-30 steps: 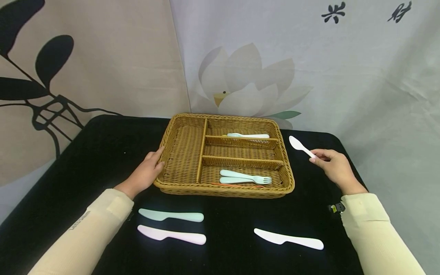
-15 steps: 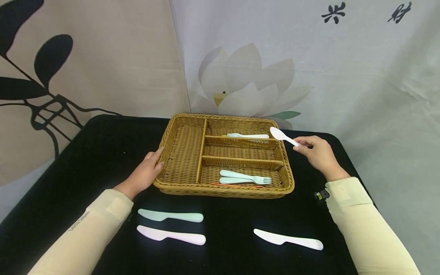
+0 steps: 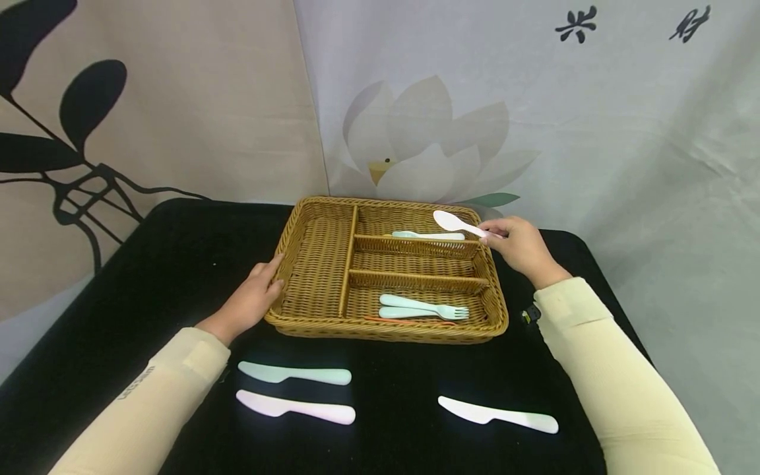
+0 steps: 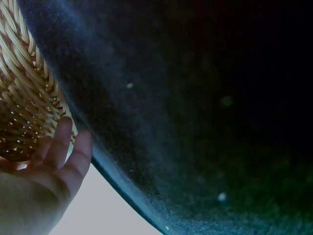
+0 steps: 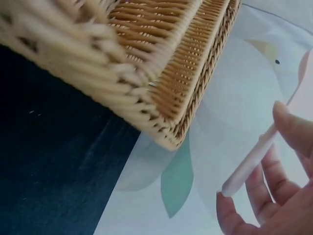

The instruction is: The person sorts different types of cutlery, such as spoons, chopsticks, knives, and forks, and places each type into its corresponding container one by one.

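Note:
My right hand (image 3: 522, 249) pinches a pale pink spoon (image 3: 449, 220) by its handle, bowl pointing left, over the back right compartment of the wicker basket (image 3: 386, 332). In the right wrist view, thumb and fingers hold the spoon handle (image 5: 249, 164) beyond the basket's corner. My left hand (image 3: 252, 295) rests against the basket's left side; its fingers look fairly straight in the left wrist view. Beneath the held spoon, a mint spoon-like piece (image 3: 410, 234) with a pale handle lies in the back compartment. The front compartment holds a mint fork (image 3: 436, 307), another mint handle (image 3: 398, 313) and something orange.
On the black tablecloth (image 3: 392, 409) before the basket lie a mint knife (image 3: 297, 374), a pale pink knife (image 3: 297, 406) and a white knife (image 3: 499, 415). Dividers (image 3: 418, 280) split the basket's right part. A printed cloth (image 3: 617, 132) hangs behind the table.
My right hand has carried the spoon left, from beside the basket to above its back right compartment. My left hand has stayed at the basket's left side.

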`<state>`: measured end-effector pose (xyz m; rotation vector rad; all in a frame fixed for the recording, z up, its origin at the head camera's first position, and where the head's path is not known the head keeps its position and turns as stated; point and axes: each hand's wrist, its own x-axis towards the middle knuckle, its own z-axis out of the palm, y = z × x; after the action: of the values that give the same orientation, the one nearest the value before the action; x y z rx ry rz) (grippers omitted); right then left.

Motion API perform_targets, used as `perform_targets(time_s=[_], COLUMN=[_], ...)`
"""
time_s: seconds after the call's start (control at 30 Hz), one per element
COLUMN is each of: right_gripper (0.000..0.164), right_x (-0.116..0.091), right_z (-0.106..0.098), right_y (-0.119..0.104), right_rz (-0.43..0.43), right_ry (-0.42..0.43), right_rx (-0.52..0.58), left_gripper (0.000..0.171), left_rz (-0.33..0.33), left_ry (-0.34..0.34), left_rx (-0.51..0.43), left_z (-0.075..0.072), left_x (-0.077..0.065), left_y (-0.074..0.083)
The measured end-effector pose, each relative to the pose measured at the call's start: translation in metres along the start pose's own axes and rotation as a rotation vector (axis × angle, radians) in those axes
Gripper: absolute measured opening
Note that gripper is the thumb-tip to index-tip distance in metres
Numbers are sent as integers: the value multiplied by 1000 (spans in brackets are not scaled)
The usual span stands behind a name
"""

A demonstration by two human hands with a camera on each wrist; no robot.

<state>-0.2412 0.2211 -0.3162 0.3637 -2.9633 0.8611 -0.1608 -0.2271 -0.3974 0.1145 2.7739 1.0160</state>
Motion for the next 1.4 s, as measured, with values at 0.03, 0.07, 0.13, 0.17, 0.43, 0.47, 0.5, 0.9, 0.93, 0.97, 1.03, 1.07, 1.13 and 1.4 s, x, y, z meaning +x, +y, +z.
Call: perform_targets(time_s=[0.03,0.07,0.13,0.17,0.43,0.47,0.5,0.9,0.93,0.97,1.03,1.07,1.13,1.4], right_gripper=[29,29,30,30,32,31,31,30,30,29,29,28,27,25], right_x=[3,5,11,14,32,35,37,51,52,52,52,52,53,55], right_z=[1,2,4,5,18,20,22,43,44,46,49,50,53,58], right_y=[-2,-4,-9,-11,-25,-26,-28,-40,-41,-41,-42,-43,-44,-47], right_rz=[-2,-2,3,6,33,35,39,81,84,83,80,80,83,100], right_ry=[-11,-21,-41,-52,-99,-102,-105,-140,-140,-141,-140,-137,-130,-78], right_rx=[4,8,16,16,5,3,0,-25,-25,-24,-32,-39,-63,-174], left_gripper=[61,61,61,61,61,61,61,61,61,61,61,61,61,61], left_rz=[2,4,7,7,1,-1,-2,-4,-3,-3,-4,-5,-4,-9], left_ry=[0,1,1,1,0,0,1,5,6,7,7,6,3,0], left_rx=[1,0,2,3,-3,-6,-10,-15,-12,-10,-8,-9,-11,-9], left_z=[0,0,0,0,0,0,0,1,1,1,1,0,0,0], left_x=[0,0,0,0,0,0,0,0,0,0,0,0,0,0], left_y=[0,0,0,0,0,0,0,0,0,0,0,0,0,1])
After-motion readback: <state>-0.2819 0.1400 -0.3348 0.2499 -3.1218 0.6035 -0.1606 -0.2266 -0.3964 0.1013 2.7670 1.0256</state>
